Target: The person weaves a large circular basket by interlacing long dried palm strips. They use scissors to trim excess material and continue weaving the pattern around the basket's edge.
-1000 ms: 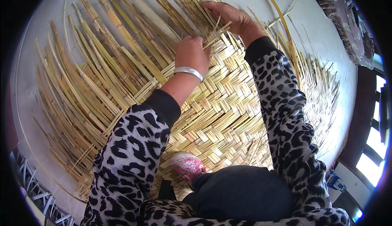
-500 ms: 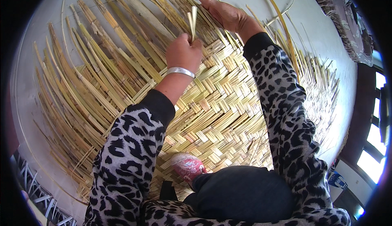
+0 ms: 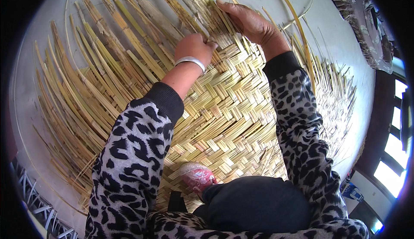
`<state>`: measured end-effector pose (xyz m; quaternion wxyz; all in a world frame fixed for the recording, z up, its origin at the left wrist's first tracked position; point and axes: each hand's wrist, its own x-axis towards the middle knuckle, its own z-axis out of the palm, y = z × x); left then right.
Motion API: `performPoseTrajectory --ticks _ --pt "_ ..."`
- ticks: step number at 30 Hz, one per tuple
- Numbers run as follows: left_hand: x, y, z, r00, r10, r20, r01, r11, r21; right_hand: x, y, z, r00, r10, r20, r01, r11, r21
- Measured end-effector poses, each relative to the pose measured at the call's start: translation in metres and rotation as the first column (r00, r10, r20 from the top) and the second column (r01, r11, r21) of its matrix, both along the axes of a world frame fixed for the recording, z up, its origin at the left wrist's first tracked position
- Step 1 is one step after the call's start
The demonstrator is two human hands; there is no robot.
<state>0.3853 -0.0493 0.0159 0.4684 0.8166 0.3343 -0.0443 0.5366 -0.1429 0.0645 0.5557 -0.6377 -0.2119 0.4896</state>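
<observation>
A large mat (image 3: 224, 109) of split reed strips lies on the floor, woven in a herringbone pattern, with long unwoven ends fanning out. My left hand (image 3: 194, 50), with a silver bracelet (image 3: 189, 61) at its wrist, is closed at the far edge of the weave. Reed strips run from under its thumb, partly covered by the fist. To its right, my right hand (image 3: 254, 25) cups the side of a raised bundle of reed strips (image 3: 200, 6). One digit stretches across the bundle's edge; the other fingers are mostly hidden behind it.
Loose strip ends (image 3: 73, 96) spread along the left, and finer ends (image 3: 336, 96) at the right. A long bent cane (image 3: 297, 19) arches near my right wrist. My pink shoe (image 3: 197, 176) stands on the mat. Patterned cloth (image 3: 362, 19) hangs at the upper right.
The pale strip ends that stuck up from my left fist no longer show. My right hand has shifted slightly right and down, and the bundle beside it sits higher and broader.
</observation>
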Motion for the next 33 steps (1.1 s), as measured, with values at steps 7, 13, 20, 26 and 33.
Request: performPoseTrajectory --ticks 7,13,20,26,33 --pt "-0.012 -0.008 0.006 0.995 -0.084 0.046 0.084 0.996 0.009 -0.004 0.005 -0.005 0.928 0.174 0.329 -0.13 0.98 -0.149" --pt "-0.039 -0.038 -0.008 0.91 -0.053 0.412 -0.065 0.961 0.268 0.003 0.005 -0.027 0.756 0.451 0.475 -0.141 0.82 -0.555" --pt "-0.043 -0.055 -0.014 0.91 -0.413 -0.017 0.304 0.639 0.706 -0.011 0.002 -0.028 0.684 0.436 0.585 -0.07 0.838 -0.542" --pt "-0.044 -0.049 -0.004 0.892 -0.45 -0.031 0.328 0.599 0.73 -0.048 -0.014 -0.027 0.365 0.094 0.926 0.228 0.956 -0.187" --pt "-0.182 -0.009 0.027 0.65 -0.729 0.213 0.402 0.568 0.718 -0.155 -0.046 -0.045 0.245 0.372 0.896 0.026 0.921 -0.389"
